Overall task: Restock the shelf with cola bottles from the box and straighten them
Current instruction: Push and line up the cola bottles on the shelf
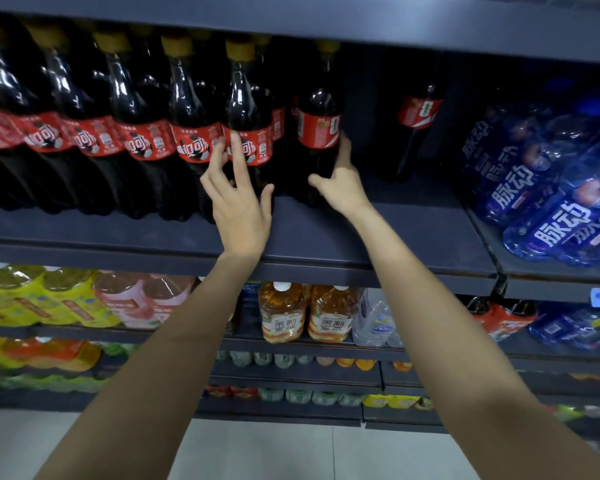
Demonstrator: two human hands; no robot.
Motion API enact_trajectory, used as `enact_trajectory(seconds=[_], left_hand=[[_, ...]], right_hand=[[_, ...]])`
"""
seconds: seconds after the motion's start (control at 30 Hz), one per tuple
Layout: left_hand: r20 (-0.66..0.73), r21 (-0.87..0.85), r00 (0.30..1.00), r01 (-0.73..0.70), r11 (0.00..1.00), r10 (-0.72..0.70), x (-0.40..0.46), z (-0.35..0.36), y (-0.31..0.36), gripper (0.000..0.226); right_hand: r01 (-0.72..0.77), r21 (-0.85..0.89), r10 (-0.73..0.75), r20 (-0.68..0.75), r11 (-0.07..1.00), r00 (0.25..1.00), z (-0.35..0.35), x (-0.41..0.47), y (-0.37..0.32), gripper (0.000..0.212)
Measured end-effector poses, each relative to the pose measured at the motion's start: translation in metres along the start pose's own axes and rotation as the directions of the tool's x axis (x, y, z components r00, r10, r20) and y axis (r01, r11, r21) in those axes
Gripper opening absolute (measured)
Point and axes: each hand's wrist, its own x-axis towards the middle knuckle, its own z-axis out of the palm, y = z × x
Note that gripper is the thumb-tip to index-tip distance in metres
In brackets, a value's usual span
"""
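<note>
A row of large cola bottles with red labels and yellow caps fills the left of the dark shelf. My left hand is raised with straight fingers touching the label of the front bottle at the row's right end. My right hand wraps around the lower right side of the rightmost upright cola bottle, thumb in front, fingers behind. One more cola bottle stands deeper on the shelf to the right. The box is out of sight.
Blue shrink-wrapped drink packs lie on the neighbouring shelf at right. Bare shelf space lies between the cola row and those packs. Lower shelves hold yellow, pink and amber tea bottles and water. Light floor tiles show below.
</note>
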Motion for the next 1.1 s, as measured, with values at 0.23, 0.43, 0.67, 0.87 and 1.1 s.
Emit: enact_trajectory(seconds=[0.23, 0.43, 0.67, 0.87, 1.1], left_hand=[[0.018, -0.003, 1.000, 0.010, 1.000, -0.010, 0.000, 0.000, 0.000, 0.079], [0.025, 0.000, 1.000, 0.012, 1.000, -0.012, 0.000, -0.002, 0.000, 0.081], [0.020, -0.009, 1.000, 0.008, 1.000, -0.008, 0.000, -0.001, 0.000, 0.080], [0.030, 0.011, 1.000, 0.002, 1.000, -0.002, 0.001, -0.003, -0.001, 0.081], [0.022, 0.000, 1.000, -0.006, 1.000, 0.006, 0.000, -0.005, 0.001, 0.079]], right_hand=[[-0.009, -0.281, -0.005, -0.052, 0.960, 0.999, 0.006, 0.001, -0.002, 0.089], [-0.051, -0.284, -0.012, -0.217, 0.958, 0.976, 0.032, -0.001, -0.009, 0.099], [0.079, -0.232, -0.099, -0.072, 0.969, 0.993, 0.021, 0.001, 0.002, 0.088], [0.059, -0.108, -0.067, -0.080, 0.992, 0.994, 0.030, 0.015, 0.002, 0.090], [0.099, -0.086, -0.100, -0.003, 0.991, 0.995, 0.015, 0.003, 0.007, 0.102]])
